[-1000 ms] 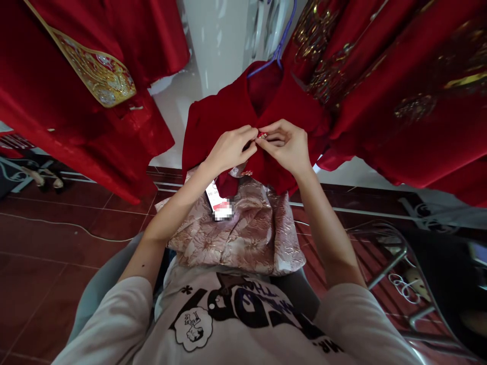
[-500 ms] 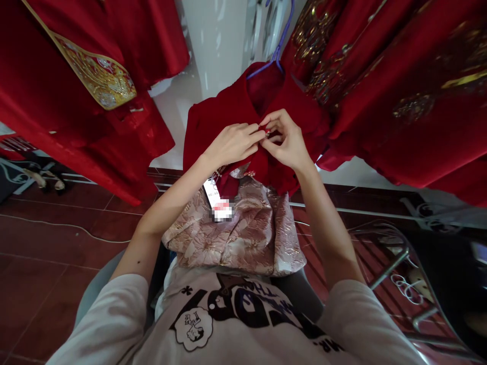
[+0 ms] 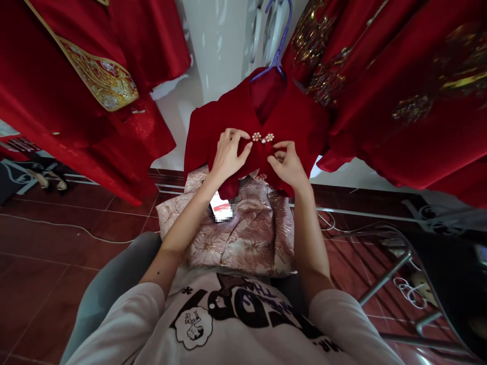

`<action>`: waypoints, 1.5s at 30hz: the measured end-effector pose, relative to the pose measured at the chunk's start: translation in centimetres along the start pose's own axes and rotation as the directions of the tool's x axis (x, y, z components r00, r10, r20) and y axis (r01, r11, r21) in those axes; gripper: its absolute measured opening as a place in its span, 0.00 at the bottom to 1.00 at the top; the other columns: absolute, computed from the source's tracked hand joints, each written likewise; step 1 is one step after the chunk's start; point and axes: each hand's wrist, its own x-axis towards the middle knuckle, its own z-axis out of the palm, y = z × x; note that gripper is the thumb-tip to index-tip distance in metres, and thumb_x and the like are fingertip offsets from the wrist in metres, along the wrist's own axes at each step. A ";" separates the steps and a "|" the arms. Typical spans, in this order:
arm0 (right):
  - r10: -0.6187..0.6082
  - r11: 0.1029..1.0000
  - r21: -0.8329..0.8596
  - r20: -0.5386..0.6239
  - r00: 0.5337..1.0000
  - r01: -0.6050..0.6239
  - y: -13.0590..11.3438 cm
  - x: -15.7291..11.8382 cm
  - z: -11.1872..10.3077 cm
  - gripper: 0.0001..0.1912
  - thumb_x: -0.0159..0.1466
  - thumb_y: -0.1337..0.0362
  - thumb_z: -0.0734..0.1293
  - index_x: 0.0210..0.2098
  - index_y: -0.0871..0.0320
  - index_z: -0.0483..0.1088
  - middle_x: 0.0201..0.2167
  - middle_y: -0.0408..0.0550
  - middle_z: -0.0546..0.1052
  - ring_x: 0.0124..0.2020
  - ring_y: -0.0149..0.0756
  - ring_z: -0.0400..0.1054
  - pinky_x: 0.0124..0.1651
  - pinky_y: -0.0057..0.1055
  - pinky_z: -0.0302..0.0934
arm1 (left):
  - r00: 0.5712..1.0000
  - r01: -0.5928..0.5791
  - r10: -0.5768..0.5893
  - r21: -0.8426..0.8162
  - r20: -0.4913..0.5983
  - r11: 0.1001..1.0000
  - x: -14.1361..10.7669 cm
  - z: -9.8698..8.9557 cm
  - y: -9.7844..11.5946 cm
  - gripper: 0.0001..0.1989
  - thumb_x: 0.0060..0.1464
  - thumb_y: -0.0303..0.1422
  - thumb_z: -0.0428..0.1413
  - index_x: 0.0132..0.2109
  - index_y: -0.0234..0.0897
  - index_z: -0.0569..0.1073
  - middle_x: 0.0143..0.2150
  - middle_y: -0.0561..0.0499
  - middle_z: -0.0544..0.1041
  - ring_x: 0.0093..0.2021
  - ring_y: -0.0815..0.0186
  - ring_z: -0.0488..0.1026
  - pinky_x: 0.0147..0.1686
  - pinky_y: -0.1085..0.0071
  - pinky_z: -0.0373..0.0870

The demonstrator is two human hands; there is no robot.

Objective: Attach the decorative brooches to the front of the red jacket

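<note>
Red velvet jacket [image 3: 236, 114] hangs on a purple hanger [image 3: 279, 48] straight ahead of me, its front panels drawn together at the chest over a pink brocade skirt [image 3: 243, 235] below. Half a second ago both hands were bunched at the neckline, covering the fastening; now they have dropped lower and the pearl flower clasp [image 3: 263, 137] shows in the open, closed across the front. My left hand [image 3: 228, 154] has its grip pinched on the left panel just beside the clasp, thumb and fingers closed on the velvet. My right hand [image 3: 289, 165] sits slightly lower, fingers curled in and pinching the right panel's edge below the clasp. A white tag [image 3: 219, 208] dangles beneath the left wrist against the brocade. Around the jacket hang other red garments, one on the left with a gold embroidered panel [image 3: 104, 83], more on the right with gold trim [image 3: 380, 76]. The floor [image 3: 57, 243] is dark red tile.
</note>
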 end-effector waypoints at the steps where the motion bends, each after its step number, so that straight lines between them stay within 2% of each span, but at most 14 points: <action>1: 0.053 0.998 0.030 0.037 0.998 -0.054 0.2 -0.2 -0.4 0.16 0.59 0.55 0.68 0.42 0.53 0.61 0.25 0.38 0.65 0.25 0.31 0.60 0.32 0.33 0.60 | 0.999 0.031 -0.031 0.015 -0.027 0.999 -0.4 0.2 -0.3 0.09 0.66 0.38 0.54 0.47 0.39 0.72 0.48 0.44 0.74 0.52 0.57 0.71 0.57 0.56 0.68; 5: 0.094 0.981 0.151 0.196 0.976 -0.124 -0.7 -1.0 -1.8 0.15 0.58 0.51 0.70 0.35 0.53 0.65 0.22 0.37 0.64 0.23 0.29 0.58 0.28 0.30 0.57 | 0.997 0.068 -0.070 -0.052 -0.045 0.996 -2.4 0.8 0.6 0.08 0.66 0.38 0.54 0.41 0.40 0.74 0.44 0.47 0.75 0.48 0.59 0.71 0.55 0.57 0.67; 9: 0.045 0.978 0.194 0.183 0.982 -0.081 -2.6 -1.7 -2.1 0.14 0.61 0.50 0.70 0.38 0.52 0.66 0.23 0.37 0.66 0.24 0.31 0.62 0.29 0.31 0.62 | 0.979 0.015 0.051 -0.318 0.197 0.948 -4.5 1.3 3.6 0.20 0.70 0.42 0.46 0.31 0.39 0.70 0.32 0.51 0.74 0.35 0.66 0.73 0.40 0.67 0.70; 12: -0.009 0.988 0.155 0.132 0.991 -0.012 -3.7 -2.2 -2.1 0.14 0.64 0.50 0.68 0.43 0.51 0.68 0.27 0.40 0.71 0.29 0.33 0.69 0.34 0.33 0.68 | 0.957 0.038 0.087 -0.418 0.276 0.908 -5.6 1.6 5.0 0.18 0.67 0.46 0.52 0.32 0.38 0.70 0.30 0.53 0.75 0.31 0.68 0.72 0.32 0.70 0.68; 15: -0.092 0.990 0.116 0.057 0.994 0.085 -4.8 -2.8 -2.2 0.17 0.64 0.49 0.69 0.47 0.51 0.70 0.37 0.45 0.76 0.39 0.36 0.73 0.42 0.36 0.71 | 0.980 0.051 0.025 -0.372 0.197 0.927 -5.8 1.6 5.1 0.20 0.66 0.46 0.52 0.31 0.38 0.70 0.28 0.53 0.74 0.28 0.68 0.71 0.30 0.71 0.67; 18: -0.154 0.988 0.026 -0.046 0.987 0.155 -6.2 -3.6 -2.1 0.17 0.61 0.49 0.72 0.44 0.51 0.71 0.43 0.47 0.76 0.43 0.36 0.73 0.44 0.35 0.71 | 0.991 0.136 -0.133 -0.371 0.036 0.918 -5.4 1.5 4.6 0.20 0.66 0.48 0.52 0.33 0.38 0.70 0.28 0.53 0.74 0.26 0.69 0.71 0.28 0.72 0.67; 22: -0.102 0.994 0.055 0.047 0.994 0.099 -7.5 -4.5 -0.8 0.17 0.61 0.50 0.72 0.42 0.52 0.70 0.36 0.45 0.74 0.35 0.33 0.71 0.33 0.31 0.69 | 0.916 0.226 -0.353 -0.484 -0.190 0.845 -4.9 0.6 4.2 0.22 0.65 0.54 0.50 0.35 0.40 0.69 0.26 0.55 0.71 0.22 0.72 0.68 0.22 0.74 0.65; 25: -0.063 0.991 0.127 0.121 0.991 0.048 -7.8 -4.6 0.8 0.23 0.57 0.48 0.74 0.45 0.52 0.67 0.38 0.46 0.73 0.36 0.34 0.71 0.32 0.31 0.69 | 0.925 0.211 -0.334 -0.487 -0.180 0.847 -4.7 -0.4 4.3 0.26 0.64 0.57 0.49 0.32 0.40 0.69 0.24 0.55 0.69 0.22 0.73 0.67 0.22 0.74 0.66; 31: -0.035 0.994 0.110 0.092 0.995 0.024 -8.2 -4.5 2.5 0.26 0.52 0.51 0.77 0.41 0.52 0.62 0.32 0.42 0.71 0.30 0.32 0.68 0.30 0.31 0.66 | 0.939 0.222 -0.321 -0.494 -0.124 0.841 -5.0 -0.7 4.3 0.25 0.64 0.55 0.50 0.30 0.40 0.71 0.21 0.56 0.67 0.20 0.72 0.66 0.20 0.73 0.64; 35: -0.027 0.996 0.084 0.078 0.997 0.021 -7.9 -4.4 2.8 0.21 0.53 0.54 0.75 0.37 0.52 0.62 0.28 0.40 0.71 0.29 0.32 0.68 0.32 0.32 0.66 | 0.921 0.224 -0.323 -0.383 -0.217 0.896 -5.4 0.1 3.9 0.14 0.66 0.45 0.54 0.37 0.40 0.72 0.29 0.54 0.74 0.28 0.70 0.72 0.31 0.71 0.72; 38: -0.005 0.996 0.091 0.074 0.997 -0.002 -7.4 -4.2 3.0 0.19 0.54 0.56 0.74 0.36 0.52 0.62 0.28 0.40 0.72 0.29 0.32 0.69 0.33 0.33 0.67 | 0.911 0.211 -0.246 -0.138 -0.332 0.968 -5.5 0.0 2.9 0.07 0.65 0.37 0.55 0.47 0.40 0.72 0.45 0.46 0.78 0.47 0.62 0.76 0.51 0.61 0.73; 41: -0.024 0.994 0.112 0.063 0.998 0.017 -7.1 -4.0 2.9 0.18 0.54 0.56 0.74 0.36 0.53 0.64 0.29 0.42 0.74 0.31 0.33 0.71 0.36 0.34 0.68 | 0.913 0.204 -0.182 0.024 -0.364 0.979 -5.7 -0.1 1.3 0.19 0.62 0.34 0.58 0.59 0.42 0.67 0.63 0.40 0.69 0.65 0.52 0.64 0.63 0.51 0.64; 43: -0.046 0.993 0.115 0.063 0.997 0.039 -7.1 -3.9 2.8 0.17 0.55 0.55 0.74 0.36 0.53 0.65 0.30 0.42 0.75 0.33 0.34 0.72 0.38 0.36 0.69 | 0.938 0.190 -0.180 0.002 -0.297 0.982 -5.9 0.2 0.3 0.26 0.61 0.33 0.58 0.64 0.43 0.63 0.68 0.40 0.63 0.69 0.50 0.58 0.66 0.49 0.61; 45: -0.055 0.994 0.100 0.073 0.996 0.048 -7.1 -3.9 2.7 0.18 0.56 0.53 0.74 0.36 0.53 0.66 0.30 0.43 0.75 0.33 0.35 0.72 0.39 0.37 0.69 | 0.960 0.174 -0.180 -0.048 -0.215 0.984 -6.1 0.8 -0.5 0.26 0.61 0.31 0.57 0.64 0.44 0.62 0.68 0.39 0.62 0.69 0.50 0.59 0.65 0.50 0.63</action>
